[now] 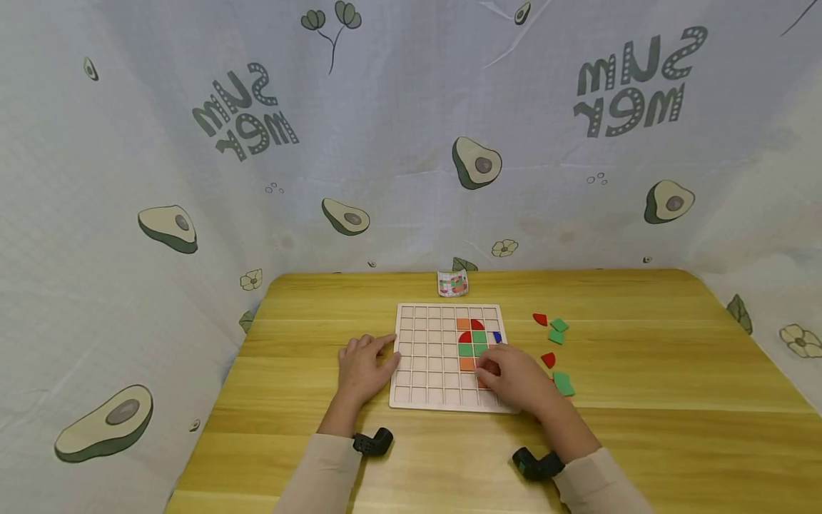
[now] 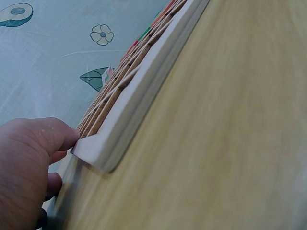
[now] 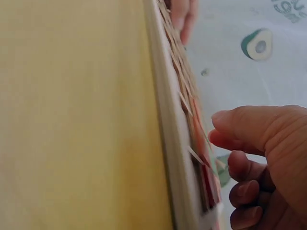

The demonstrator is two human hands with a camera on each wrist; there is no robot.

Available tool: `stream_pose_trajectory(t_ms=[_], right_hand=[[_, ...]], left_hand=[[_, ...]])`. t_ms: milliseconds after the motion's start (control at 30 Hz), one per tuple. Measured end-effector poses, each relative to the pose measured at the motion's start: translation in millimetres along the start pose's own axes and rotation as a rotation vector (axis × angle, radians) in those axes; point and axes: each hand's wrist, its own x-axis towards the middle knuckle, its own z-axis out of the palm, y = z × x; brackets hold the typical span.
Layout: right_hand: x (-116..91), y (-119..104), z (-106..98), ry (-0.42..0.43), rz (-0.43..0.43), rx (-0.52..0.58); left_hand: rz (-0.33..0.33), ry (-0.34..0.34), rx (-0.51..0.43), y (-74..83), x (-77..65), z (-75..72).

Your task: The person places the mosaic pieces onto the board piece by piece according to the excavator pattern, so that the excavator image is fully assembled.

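Note:
A pale wooden grid board point(image 1: 420, 392) lies on the table, with orange, red, green and blue flat pieces in cells toward its right side. My left hand point(image 1: 362, 368) steadies the board's left edge, fingers relaxed; in the left wrist view its thumb point(image 2: 62, 134) touches the rim near a corner. Over the lower right cells is my right hand point(image 1: 516, 378), with thumb and index fingertips close together and the other fingers curled in. I cannot tell whether a piece sits between those fingertips. This hand hides part of the board's right side.
To the right of the board lie loose red pieces point(image 1: 548, 360) and green pieces point(image 1: 563, 384). Behind the board, a small card point(image 1: 452, 284) with a coloured grid pattern stands near the table's back edge. A printed curtain point(image 1: 411, 143) hangs behind the table point(image 1: 674, 371).

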Motion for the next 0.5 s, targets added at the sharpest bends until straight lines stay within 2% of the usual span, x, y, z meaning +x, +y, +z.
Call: stream_pose_trajectory(t_ms=[133, 367, 500], right_hand=[[-1.5, 8.2, -8.5, -0.021, 0.005, 0.014], [-1.9, 2.3, -8.2, -0.074, -0.035, 0.03], [-4.9, 2.4, -11.3, -0.082, -0.031, 0.053]], left_hand=[[0.002, -0.006, 0.005, 0.8, 0.3, -0.3], [-0.001, -0.009, 0.005, 0.7, 0.3, -0.7], [-0.002, -0.014, 0.006, 0.5, -0.2, 0.4]])
